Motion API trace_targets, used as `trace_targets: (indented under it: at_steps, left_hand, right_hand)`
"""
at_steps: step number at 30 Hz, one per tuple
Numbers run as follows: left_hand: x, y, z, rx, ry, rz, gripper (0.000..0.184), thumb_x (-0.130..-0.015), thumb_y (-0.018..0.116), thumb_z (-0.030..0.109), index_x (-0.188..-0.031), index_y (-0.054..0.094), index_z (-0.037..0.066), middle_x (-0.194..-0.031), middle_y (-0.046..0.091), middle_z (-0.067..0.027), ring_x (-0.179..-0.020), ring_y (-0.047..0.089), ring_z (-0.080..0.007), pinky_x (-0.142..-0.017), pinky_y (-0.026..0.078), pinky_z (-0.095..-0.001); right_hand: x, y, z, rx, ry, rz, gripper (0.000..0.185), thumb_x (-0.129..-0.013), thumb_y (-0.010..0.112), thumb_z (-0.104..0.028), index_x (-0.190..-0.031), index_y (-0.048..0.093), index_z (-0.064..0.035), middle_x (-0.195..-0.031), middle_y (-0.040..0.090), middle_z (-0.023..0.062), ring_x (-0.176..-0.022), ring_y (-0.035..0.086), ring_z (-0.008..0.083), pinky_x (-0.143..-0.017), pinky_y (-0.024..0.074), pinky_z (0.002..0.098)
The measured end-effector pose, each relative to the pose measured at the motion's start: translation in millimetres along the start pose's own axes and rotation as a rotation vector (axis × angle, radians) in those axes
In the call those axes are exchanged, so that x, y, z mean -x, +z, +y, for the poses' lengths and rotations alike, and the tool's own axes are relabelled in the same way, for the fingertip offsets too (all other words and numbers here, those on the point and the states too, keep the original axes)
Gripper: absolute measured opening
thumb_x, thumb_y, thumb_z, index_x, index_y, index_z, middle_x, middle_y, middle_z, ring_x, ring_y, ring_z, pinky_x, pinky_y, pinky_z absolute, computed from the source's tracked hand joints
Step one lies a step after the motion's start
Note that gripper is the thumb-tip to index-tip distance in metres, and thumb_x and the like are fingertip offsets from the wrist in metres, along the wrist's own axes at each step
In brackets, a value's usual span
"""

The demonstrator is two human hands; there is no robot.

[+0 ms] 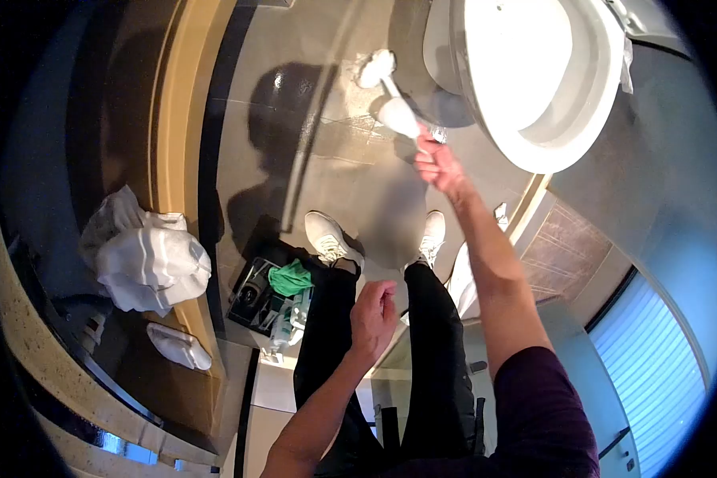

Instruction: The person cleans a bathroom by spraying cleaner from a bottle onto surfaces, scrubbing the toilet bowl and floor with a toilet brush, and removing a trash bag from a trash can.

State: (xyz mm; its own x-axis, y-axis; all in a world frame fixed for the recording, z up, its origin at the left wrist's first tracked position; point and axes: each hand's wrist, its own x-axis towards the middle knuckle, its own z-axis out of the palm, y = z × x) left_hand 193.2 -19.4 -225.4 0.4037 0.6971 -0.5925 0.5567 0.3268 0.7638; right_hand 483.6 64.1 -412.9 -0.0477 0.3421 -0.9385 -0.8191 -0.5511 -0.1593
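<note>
My right hand (440, 163) is stretched out over the floor, its fingers wrapped round the handle end of a white toilet brush (399, 116). The pale brush head (376, 68) is at or just above a wet, whitish patch on the grey tiles; contact cannot be told. To the right of the brush stands a white oval toilet (498, 123). My left hand (373, 320) hangs in front of my thighs with its fingers curled in and nothing visible in them.
A dark caddy (251, 299) with bottles and a green cloth (290, 277) stands beside my left shoe (327, 237). Bundled white towels (153, 267) and a folded white cloth (178, 346) lie on a wooden ledge at left. A glass panel is at lower right.
</note>
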Motion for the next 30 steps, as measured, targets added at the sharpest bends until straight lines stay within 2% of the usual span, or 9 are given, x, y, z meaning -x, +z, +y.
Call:
trace_targets:
  at_steps: [9, 12, 15, 17, 19, 21, 25, 27, 30]
  left_hand:
    - [0.7, 8.6, 5.1, -0.028, 0.026, -0.039, 0.025, -0.086, 0.062, -0.009, -0.108, 0.062, 0.003, -0.095, 0.064, -0.0118, -0.081, 0.066, -0.0243, -0.071, 0.054, -0.0326]
    - [2.8, 12.9, 1.9, -0.028, 0.041, -0.03, 0.025, -0.086, 0.062, -0.009, -0.108, 0.062, 0.003, -0.095, 0.064, -0.0115, -0.081, 0.066, -0.0238, -0.071, 0.054, -0.0321]
    - [6.6, 17.4, -1.4, -0.023, 0.038, -0.018, 0.026, -0.085, 0.061, -0.01, -0.108, 0.063, 0.003, -0.094, 0.064, -0.0114, -0.08, 0.065, -0.0228, -0.07, 0.054, -0.0313]
    - [8.9, 19.1, 0.1, -0.008, 0.014, -0.024, 0.026, -0.085, 0.061, -0.01, -0.108, 0.063, 0.003, -0.094, 0.064, -0.0113, -0.079, 0.065, -0.0221, -0.07, 0.054, -0.031]
    - [11.1, 21.7, 0.2, 0.004, -0.014, -0.028, 0.026, -0.085, 0.061, -0.01, -0.108, 0.063, 0.003, -0.094, 0.064, -0.0113, -0.079, 0.065, -0.0215, -0.07, 0.053, -0.0307]
    - [13.9, 20.7, -2.0, 0.006, -0.057, -0.041, 0.026, -0.085, 0.061, -0.011, -0.107, 0.063, 0.002, -0.094, 0.064, -0.0112, -0.079, 0.065, -0.0209, -0.07, 0.053, -0.0304]
    - [12.4, 13.4, -4.0, -0.019, -0.014, 0.01, 0.025, -0.085, 0.061, -0.011, -0.107, 0.063, 0.002, -0.094, 0.064, -0.0113, -0.079, 0.065, -0.0208, -0.07, 0.054, -0.0302]
    - [10.9, 9.7, -5.1, 0.007, 0.013, 0.003, 0.025, -0.086, 0.06, -0.011, -0.107, 0.062, 0.002, -0.094, 0.064, -0.0116, -0.079, 0.065, -0.0209, -0.069, 0.054, -0.0303]
    - [10.3, 7.4, -4.9, -0.016, 0.007, 0.001, 0.027, -0.085, 0.06, -0.011, -0.108, 0.062, 0.003, -0.094, 0.064, -0.0113, -0.079, 0.065, -0.0209, -0.069, 0.054, -0.0309]
  right_hand:
    - [104.0, -158.2, -26.8, 0.62, -0.13, 0.537, 0.042, -0.105, 0.044, -0.022, -0.145, 0.054, -0.0273, -0.059, 0.036, -0.0075, -0.044, 0.026, 0.0063, -0.038, 0.019, 0.025]
    - [116.3, -213.6, 7.8, 0.508, -0.244, 0.472, 0.04, -0.105, 0.046, -0.027, -0.144, 0.055, -0.0271, -0.056, 0.037, -0.0073, -0.042, 0.027, 0.0065, -0.036, 0.0198, 0.0255]
    - [118.3, -231.7, 53.2, 0.308, -0.074, 0.581, 0.033, -0.105, 0.044, -0.031, -0.134, 0.06, -0.0279, -0.058, 0.039, -0.0066, -0.04, 0.027, 0.0065, -0.034, 0.02, 0.0252]
    - [129.3, -198.0, 84.3, 0.256, -0.021, 0.564, 0.026, -0.105, 0.04, -0.03, -0.122, 0.06, -0.0278, -0.058, 0.037, -0.0062, -0.04, 0.028, 0.0062, -0.033, 0.0202, 0.0251]
    - [119.2, -174.4, 107.9, 0.115, 0.009, 0.431, 0.029, -0.106, 0.038, -0.028, -0.127, 0.058, -0.0295, -0.057, 0.035, -0.0062, -0.04, 0.028, 0.0067, -0.034, 0.0209, 0.0251]
    - [103.3, -123.3, 109.0, 0.07, -0.015, 0.35, 0.024, -0.106, 0.045, -0.038, -0.101, 0.064, -0.0241, -0.054, 0.035, -0.0062, -0.038, 0.025, 0.0081, -0.035, 0.0203, 0.0263]
    - [24.8, -33.7, 91.1, 0.116, -0.197, 0.205, 0.021, -0.104, 0.048, -0.032, -0.101, 0.064, -0.019, -0.056, 0.038, -0.0057, -0.04, 0.028, 0.0077, -0.036, 0.0206, 0.0262]
    - [3.7, 35.7, 56.2, 0.183, -0.051, 0.385, 0.018, -0.102, 0.053, -0.03, -0.098, 0.064, -0.0162, -0.058, 0.043, -0.0048, -0.04, 0.028, 0.0079, -0.036, 0.0228, 0.0281]
    - [-31.7, 57.5, 73.1, 0.326, -0.038, 0.205, 0.015, -0.099, 0.058, -0.026, -0.106, 0.067, -0.0162, -0.061, 0.047, -0.0026, -0.04, 0.03, 0.0088, -0.035, 0.0261, 0.0287]
